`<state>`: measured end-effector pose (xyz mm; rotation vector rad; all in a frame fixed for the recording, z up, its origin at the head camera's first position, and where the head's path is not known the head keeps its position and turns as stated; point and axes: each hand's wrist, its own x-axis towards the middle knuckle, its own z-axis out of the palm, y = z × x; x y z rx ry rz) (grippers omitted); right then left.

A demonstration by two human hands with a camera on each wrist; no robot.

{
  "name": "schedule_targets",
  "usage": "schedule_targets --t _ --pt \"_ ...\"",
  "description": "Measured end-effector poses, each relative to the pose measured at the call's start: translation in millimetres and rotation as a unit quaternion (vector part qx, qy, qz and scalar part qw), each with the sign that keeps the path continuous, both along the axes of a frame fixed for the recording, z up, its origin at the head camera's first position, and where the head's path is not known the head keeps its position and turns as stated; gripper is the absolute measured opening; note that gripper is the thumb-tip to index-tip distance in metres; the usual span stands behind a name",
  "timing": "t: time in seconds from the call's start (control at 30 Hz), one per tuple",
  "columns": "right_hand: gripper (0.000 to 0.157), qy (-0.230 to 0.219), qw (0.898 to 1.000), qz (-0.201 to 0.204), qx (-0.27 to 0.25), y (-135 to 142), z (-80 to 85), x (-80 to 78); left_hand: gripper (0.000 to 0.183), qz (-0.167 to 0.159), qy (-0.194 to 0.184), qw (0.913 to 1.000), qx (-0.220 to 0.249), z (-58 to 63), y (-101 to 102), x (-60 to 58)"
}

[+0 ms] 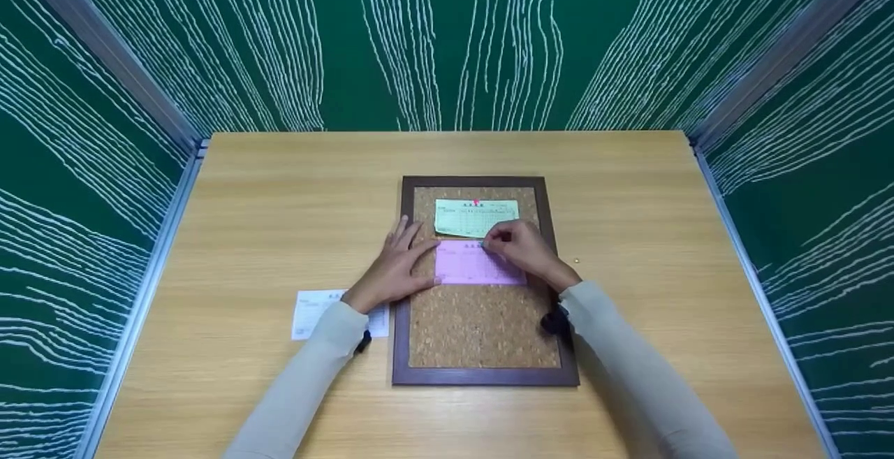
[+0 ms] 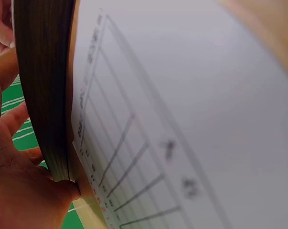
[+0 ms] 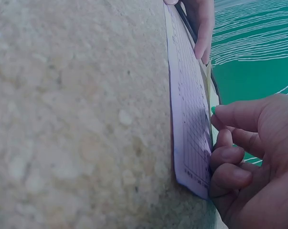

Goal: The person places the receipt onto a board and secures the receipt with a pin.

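Observation:
A corkboard (image 1: 482, 333) in a dark brown frame lies on the table. On it is a pink printed slip (image 1: 461, 267), below a green slip (image 1: 454, 218) held by a red push pin (image 1: 476, 202). My left hand (image 1: 391, 270) rests across the board's left side with its fingers spread, thumb and index tip at the pink slip's left edge. At the pink slip's top edge, my right hand (image 1: 522, 246) pinches a green push pin (image 3: 213, 109) between thumb and index finger. The right wrist view shows its other fingers curled; the pin's point is hidden.
A white printed slip (image 1: 307, 316) lies on the table left of the board, partly under the left forearm. A tiny gold-coloured piece (image 1: 577, 260) sits just right of the board. Green panels with white wavy lines (image 1: 447, 40) stand around the wooden table (image 1: 279, 186).

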<state>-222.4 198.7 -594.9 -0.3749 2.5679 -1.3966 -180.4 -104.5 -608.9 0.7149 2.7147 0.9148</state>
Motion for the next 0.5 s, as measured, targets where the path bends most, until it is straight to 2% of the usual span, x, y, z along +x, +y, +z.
schedule_targets --t 0.3,0.5 --pt "0.009 0.008 1.000 0.000 0.023 -3.8 3.7 -2.3 0.076 -0.001 -0.002 1.0000 -0.001 1.0 -1.0 0.2" --pt "0.010 -0.004 1.000 0.007 -0.001 -1.4 9.2 -5.6 0.076 -0.002 -0.003 1.0000 0.001 1.5 0.6 0.0"
